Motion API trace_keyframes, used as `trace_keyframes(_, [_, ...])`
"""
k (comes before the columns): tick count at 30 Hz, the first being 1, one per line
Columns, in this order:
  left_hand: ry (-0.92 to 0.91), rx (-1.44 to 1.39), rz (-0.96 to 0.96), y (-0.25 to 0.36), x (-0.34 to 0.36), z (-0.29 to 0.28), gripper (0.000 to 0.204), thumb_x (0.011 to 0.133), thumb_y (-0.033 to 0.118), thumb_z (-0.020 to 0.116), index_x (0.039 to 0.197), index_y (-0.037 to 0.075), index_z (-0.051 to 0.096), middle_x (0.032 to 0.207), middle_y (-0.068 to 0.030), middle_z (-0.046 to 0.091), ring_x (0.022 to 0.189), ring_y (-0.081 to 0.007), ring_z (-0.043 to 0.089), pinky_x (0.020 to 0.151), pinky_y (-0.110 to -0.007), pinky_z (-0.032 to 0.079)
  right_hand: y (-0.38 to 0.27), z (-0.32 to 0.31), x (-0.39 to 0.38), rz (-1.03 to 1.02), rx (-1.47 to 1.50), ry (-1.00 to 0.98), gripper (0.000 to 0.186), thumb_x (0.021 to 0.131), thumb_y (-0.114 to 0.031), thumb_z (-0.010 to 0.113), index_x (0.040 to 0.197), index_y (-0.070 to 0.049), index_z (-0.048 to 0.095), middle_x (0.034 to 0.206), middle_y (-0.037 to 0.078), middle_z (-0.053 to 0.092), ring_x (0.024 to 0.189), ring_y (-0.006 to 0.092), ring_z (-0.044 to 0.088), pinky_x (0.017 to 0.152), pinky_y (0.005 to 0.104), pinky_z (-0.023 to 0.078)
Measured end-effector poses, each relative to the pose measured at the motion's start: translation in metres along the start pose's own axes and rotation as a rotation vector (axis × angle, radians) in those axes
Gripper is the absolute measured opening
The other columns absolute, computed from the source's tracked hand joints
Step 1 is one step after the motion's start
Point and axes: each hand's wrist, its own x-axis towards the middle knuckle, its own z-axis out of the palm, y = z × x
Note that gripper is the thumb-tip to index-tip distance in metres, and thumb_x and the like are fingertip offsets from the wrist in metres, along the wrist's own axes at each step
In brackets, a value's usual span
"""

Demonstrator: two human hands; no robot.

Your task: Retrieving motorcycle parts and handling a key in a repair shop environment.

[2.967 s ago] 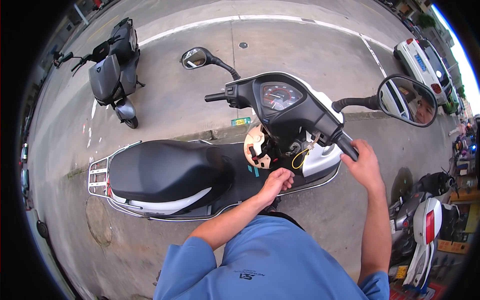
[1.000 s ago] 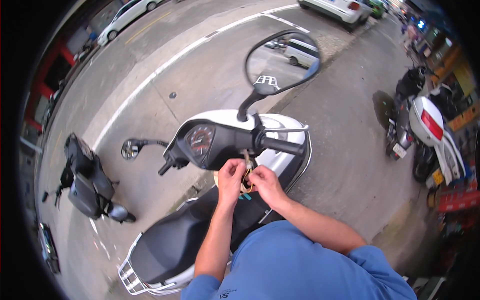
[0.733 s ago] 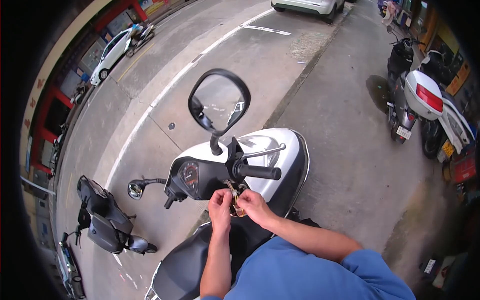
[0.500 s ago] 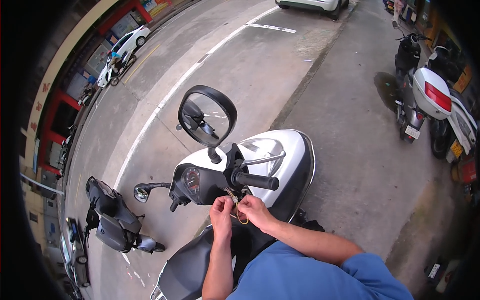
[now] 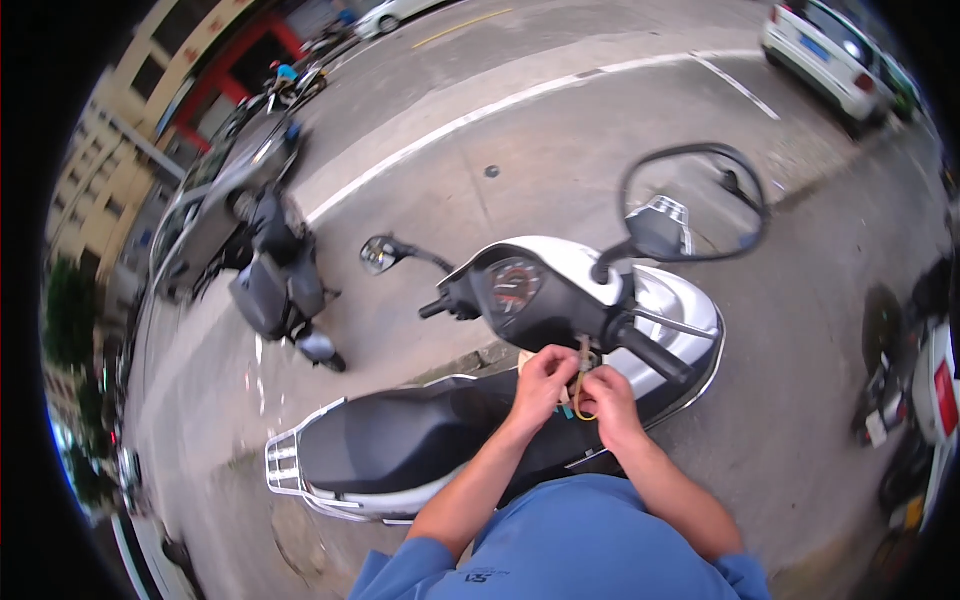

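Observation:
A white and black scooter (image 5: 540, 250) stands side-on before me, with its dial (image 5: 512, 282), right grip (image 5: 655, 355) and long black seat (image 5: 370, 440). Below the handlebar, keys (image 5: 586, 352) hang at the ignition with a looped yellow cord (image 5: 585, 416). My left hand (image 5: 545, 372) is closed in a pinch beside the keys; what it holds is hidden. My right hand (image 5: 605, 398), just right of it, has its fingers closed on the yellow cord. Part of a cream helmet (image 5: 525, 360) shows behind my hands.
A grey scooter (image 5: 270, 290) is parked to the left, another scooter (image 5: 940, 390) at the far right. A white car (image 5: 820, 55) stands beyond the painted line. A rider (image 5: 285, 75) is on the road at the upper left. A kerb (image 5: 470, 360) runs behind my scooter.
My right hand has left the grip and joined my left hand at the keys and cord. Over the last half second both stay there while the view swings round.

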Motion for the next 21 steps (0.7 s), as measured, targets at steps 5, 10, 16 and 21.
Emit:
trace_keyframes(5, [-0.027, -0.117, 0.006, -0.001, 0.000, -0.004, 0.012, 0.092, 0.011, 0.061, 0.098, 0.001, 0.062, 0.086, -0.0006, 0.063, 0.079, -0.0051, 0.056, 0.071, -0.021, 0.047, 0.002, 0.000, 0.004, 0.024, -0.058, -0.009, 0.010, 0.091, -0.011, 0.053, 0.087, -0.002, 0.054, 0.082, 0.009, 0.062, 0.068, 0.0158, 0.061, 0.062, 0.0281, 0.052])
trace_keyframes(10, [-0.031, -0.215, 0.031, -0.014, 0.001, -0.018, 0.013, 0.092, 0.011, 0.059, 0.100, 0.001, 0.061, 0.086, -0.0010, 0.062, 0.077, -0.0053, 0.055, 0.069, -0.021, 0.046, 0.000, 0.010, 0.002, 0.024, -0.095, -0.007, 0.010, 0.093, -0.011, 0.051, 0.087, -0.003, 0.052, 0.082, 0.009, 0.061, 0.070, 0.0141, 0.058, 0.064, 0.0297, 0.054])
trace_keyframes(16, [0.560, -0.396, 0.102, -0.054, 0.028, -0.087, 0.019, 0.092, 0.017, 0.058, 0.106, 0.005, 0.058, 0.084, 0.0011, 0.057, 0.073, -0.0063, 0.051, 0.064, -0.021, 0.041, -0.004, 0.012, 0.001, -0.004, -0.119, 0.031, 0.009, 0.093, -0.011, 0.051, 0.087, -0.004, 0.052, 0.084, 0.010, 0.060, 0.073, 0.0153, 0.058, 0.069, 0.0344, 0.055])
trace_keyframes(21, [0.805, -0.426, -0.068, -0.091, 0.084, -0.184, 0.058, 0.092, 0.038, 0.056, 0.134, 0.002, 0.040, 0.129, -0.0136, 0.050, 0.118, -0.0244, 0.049, 0.091, -0.044, 0.044, -0.002, 0.024, -0.003, -0.015, -0.173, 0.055, 0.009, 0.091, -0.011, 0.050, 0.085, -0.004, 0.053, 0.081, 0.010, 0.059, 0.070, 0.0173, 0.058, 0.068, 0.0379, 0.054])
